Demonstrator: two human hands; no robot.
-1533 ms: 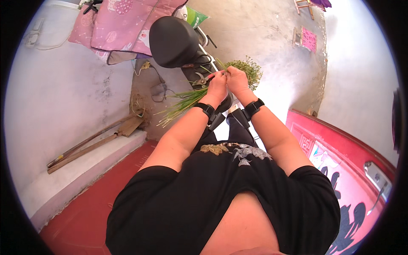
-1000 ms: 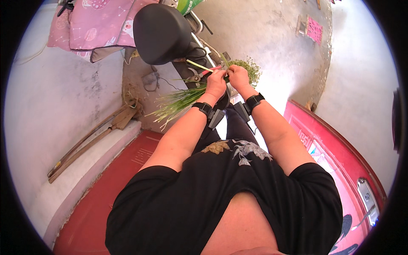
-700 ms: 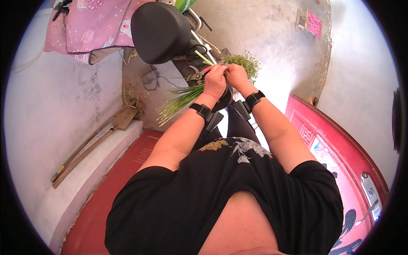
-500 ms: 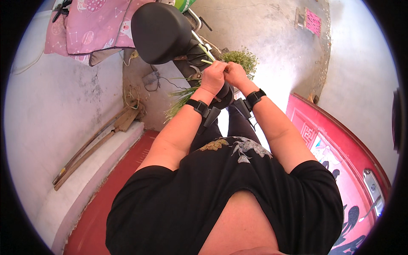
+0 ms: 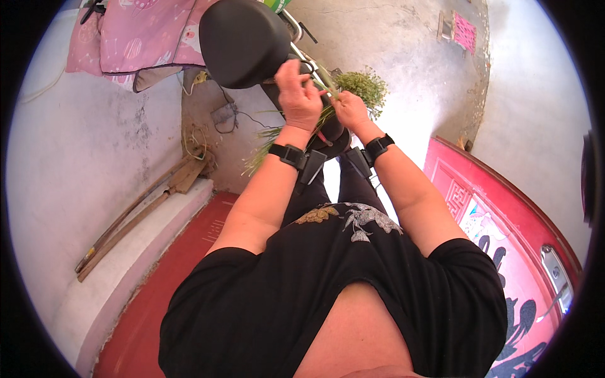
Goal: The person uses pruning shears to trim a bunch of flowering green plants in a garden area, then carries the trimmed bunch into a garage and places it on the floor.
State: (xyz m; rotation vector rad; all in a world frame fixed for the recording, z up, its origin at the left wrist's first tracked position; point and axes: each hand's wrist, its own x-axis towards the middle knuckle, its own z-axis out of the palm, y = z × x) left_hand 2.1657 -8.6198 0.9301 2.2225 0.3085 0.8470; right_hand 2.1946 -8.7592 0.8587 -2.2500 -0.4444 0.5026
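My right hand (image 5: pixel 350 109) is closed around the stems of a bunch of fine green sprigs (image 5: pixel 360 88), just below its bushy head. A pale green strip (image 5: pixel 329 82) runs up and left from the right fingers. To the left, my left hand (image 5: pixel 299 97) is raised off the bunch with its fingers apart and slightly blurred. Nothing shows in its grasp. Below it, long thin green stems (image 5: pixel 263 150) fan out to the lower left. A reddish handle (image 5: pixel 324 138) shows under the hands, on the dark surface in front of my legs.
A black padded seat (image 5: pixel 244 44) on a metal frame stands just beyond my left hand. Pink patterned cloth (image 5: pixel 148 38) hangs at the upper left. Wooden-handled tools (image 5: pixel 135 217) lean along the left wall. A red and pink door panel (image 5: pixel 498 220) stands on the right.
My left hand has let go near the right hand and moved left and up, its fingers opening. The right hand stays at the stems, barely shifted. The pale green strip has changed position.
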